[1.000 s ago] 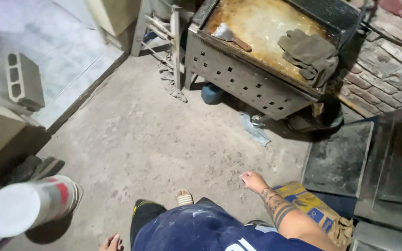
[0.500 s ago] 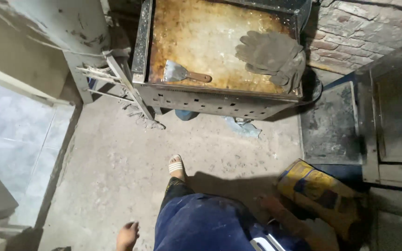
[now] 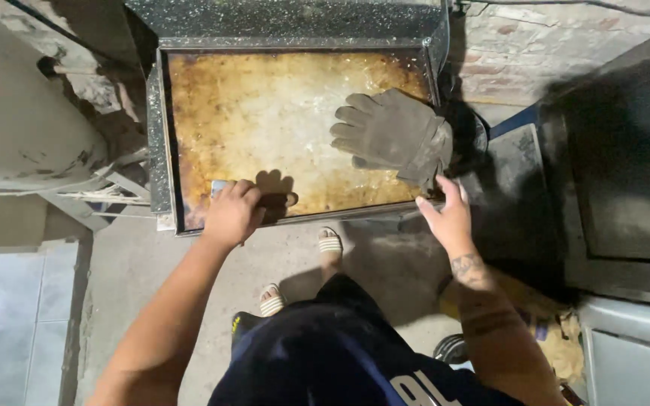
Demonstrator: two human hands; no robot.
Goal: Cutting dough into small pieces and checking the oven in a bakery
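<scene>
A rusty, stained metal griddle plate (image 3: pixel 280 113) fills the top of a metal stand in front of me. My left hand (image 3: pixel 233 214) is closed over a scraper (image 3: pixel 221 185) at the plate's near left edge; only a bit of its pale blade shows past my fingers. My right hand (image 3: pixel 448 214) is open, fingers spread, resting at the plate's near right corner. Just above it lies a pair of grey work gloves (image 3: pixel 394 134) on the plate's right side, not touched by either hand.
A large pale cylinder (image 3: pixel 24 128) stands at the left beside a metal frame. A brick wall (image 3: pixel 536 45) is behind the stand, dark metal cabinets (image 3: pixel 626 180) at the right. My sandalled feet (image 3: pixel 329 242) are on the concrete floor; a yellow bag (image 3: pixel 543 323) lies at my right.
I have stood up and closed in on the griddle. My left hand has taken hold of the scraper that lay on the plate; my right hand has risen to the plate's corner.
</scene>
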